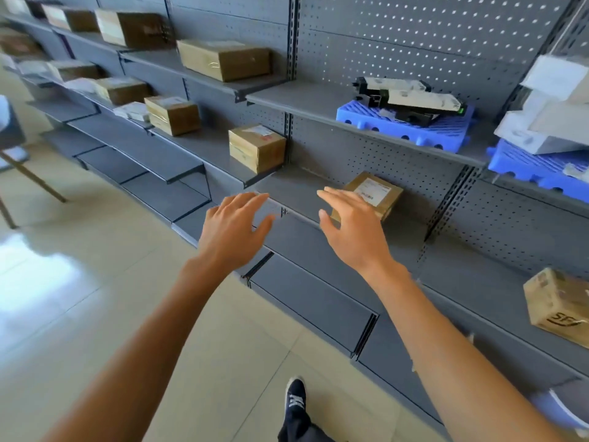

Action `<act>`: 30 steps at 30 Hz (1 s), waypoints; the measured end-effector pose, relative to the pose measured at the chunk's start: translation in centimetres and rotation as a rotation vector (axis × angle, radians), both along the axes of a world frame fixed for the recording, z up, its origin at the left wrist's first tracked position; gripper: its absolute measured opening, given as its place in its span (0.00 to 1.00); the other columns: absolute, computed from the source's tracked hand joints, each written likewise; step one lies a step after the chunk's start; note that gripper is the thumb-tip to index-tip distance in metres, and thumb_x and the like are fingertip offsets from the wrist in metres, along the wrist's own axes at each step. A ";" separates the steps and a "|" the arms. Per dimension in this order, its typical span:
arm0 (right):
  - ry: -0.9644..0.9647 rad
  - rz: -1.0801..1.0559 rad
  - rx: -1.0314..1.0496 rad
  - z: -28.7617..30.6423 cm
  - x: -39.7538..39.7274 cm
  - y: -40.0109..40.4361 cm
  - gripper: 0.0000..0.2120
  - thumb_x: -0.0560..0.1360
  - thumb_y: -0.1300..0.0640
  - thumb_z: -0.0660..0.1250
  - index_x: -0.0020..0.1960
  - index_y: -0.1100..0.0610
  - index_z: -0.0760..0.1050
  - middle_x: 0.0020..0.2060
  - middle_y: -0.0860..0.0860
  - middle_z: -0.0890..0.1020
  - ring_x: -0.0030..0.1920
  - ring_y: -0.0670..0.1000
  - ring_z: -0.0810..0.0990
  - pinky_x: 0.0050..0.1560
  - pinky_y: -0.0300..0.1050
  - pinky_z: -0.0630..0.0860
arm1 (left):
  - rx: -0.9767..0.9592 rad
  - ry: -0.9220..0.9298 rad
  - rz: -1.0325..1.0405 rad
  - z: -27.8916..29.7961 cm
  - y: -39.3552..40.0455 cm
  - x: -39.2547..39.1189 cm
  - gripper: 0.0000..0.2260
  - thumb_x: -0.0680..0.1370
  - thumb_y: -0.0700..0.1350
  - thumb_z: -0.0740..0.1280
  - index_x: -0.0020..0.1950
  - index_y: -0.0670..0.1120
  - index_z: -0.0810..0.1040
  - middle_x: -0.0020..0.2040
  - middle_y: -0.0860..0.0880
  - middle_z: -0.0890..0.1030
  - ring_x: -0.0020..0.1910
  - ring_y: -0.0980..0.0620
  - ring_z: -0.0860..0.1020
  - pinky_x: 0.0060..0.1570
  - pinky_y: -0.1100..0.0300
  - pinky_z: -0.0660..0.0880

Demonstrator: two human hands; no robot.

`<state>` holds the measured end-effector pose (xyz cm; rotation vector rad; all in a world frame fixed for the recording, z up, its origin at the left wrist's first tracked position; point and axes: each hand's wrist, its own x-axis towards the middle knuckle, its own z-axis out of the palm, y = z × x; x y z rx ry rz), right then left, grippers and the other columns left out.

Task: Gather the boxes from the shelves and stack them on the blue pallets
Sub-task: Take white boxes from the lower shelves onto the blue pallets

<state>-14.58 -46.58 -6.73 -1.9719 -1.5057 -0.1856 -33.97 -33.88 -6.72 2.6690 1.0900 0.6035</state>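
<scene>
A small flat cardboard box [373,194] with a white label lies on a grey shelf [296,189], leaning toward the pegboard back. My right hand [350,231] hovers just in front of it with fingers spread, holding nothing. To the left of it my left hand [232,228] is stretched out over the shelf edge, fingers straight and empty. One shelf higher sits a blue pallet [404,129] carrying black and white boxes [411,98]. A second blue pallet [535,170] at the right bears white boxes [548,110].
Several brown boxes stand on the shelves to the left, the nearest one [256,148] just above my left hand. A box marked SF [559,306] rests on a lower shelf at right. Tiled floor [95,298] lies below, with my shoe [294,397] and a chair leg [35,180].
</scene>
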 end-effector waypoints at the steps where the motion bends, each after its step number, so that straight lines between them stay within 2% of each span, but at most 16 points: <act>1: 0.006 0.018 -0.006 -0.2 -0.3 1.3 0.19 0.81 0.55 0.64 0.71 0.56 0.75 0.67 0.52 0.78 0.69 0.51 0.73 0.69 0.48 0.69 | -0.001 -0.002 0.019 -0.2 0.9 -0.6 0.23 0.83 0.59 0.59 0.76 0.53 0.69 0.73 0.50 0.73 0.72 0.45 0.69 0.69 0.40 0.68; 5: 0.009 0.069 -0.029 -1.1 -1.2 6.7 0.19 0.81 0.55 0.64 0.71 0.55 0.75 0.68 0.51 0.78 0.69 0.49 0.72 0.67 0.39 0.66 | -0.012 -0.034 0.092 -1.3 4.6 -2.7 0.23 0.83 0.59 0.60 0.75 0.51 0.71 0.72 0.49 0.75 0.71 0.45 0.71 0.68 0.40 0.69; 8: 0.029 0.129 -0.032 -2.1 -1.5 11.5 0.19 0.81 0.56 0.64 0.70 0.56 0.75 0.67 0.52 0.78 0.69 0.51 0.72 0.67 0.47 0.71 | -0.005 -0.017 0.151 -1.9 7.8 -3.9 0.23 0.83 0.58 0.61 0.75 0.51 0.71 0.72 0.49 0.75 0.71 0.46 0.71 0.68 0.44 0.68; 18: 0.043 0.309 0.010 -2.2 -2.9 27.2 0.18 0.79 0.56 0.65 0.68 0.57 0.77 0.66 0.55 0.79 0.68 0.54 0.74 0.68 0.55 0.72 | 0.037 0.001 0.320 -1.1 19.1 -6.6 0.21 0.83 0.57 0.60 0.74 0.52 0.71 0.71 0.50 0.76 0.69 0.47 0.73 0.66 0.46 0.71; 24: -0.076 0.451 -0.020 -0.3 -7.4 36.1 0.20 0.80 0.52 0.65 0.70 0.55 0.75 0.69 0.55 0.76 0.70 0.56 0.72 0.67 0.56 0.71 | 0.072 0.015 0.477 -0.1 24.3 -11.0 0.23 0.83 0.58 0.60 0.76 0.51 0.69 0.72 0.49 0.75 0.69 0.46 0.73 0.65 0.45 0.71; 30: -0.086 0.603 -0.077 0.1 -13.1 44.2 0.21 0.80 0.50 0.65 0.71 0.55 0.74 0.71 0.55 0.75 0.73 0.55 0.69 0.70 0.57 0.69 | 0.064 -0.034 0.603 -0.4 30.3 -16.6 0.22 0.83 0.57 0.61 0.75 0.51 0.71 0.71 0.49 0.76 0.69 0.46 0.73 0.64 0.45 0.71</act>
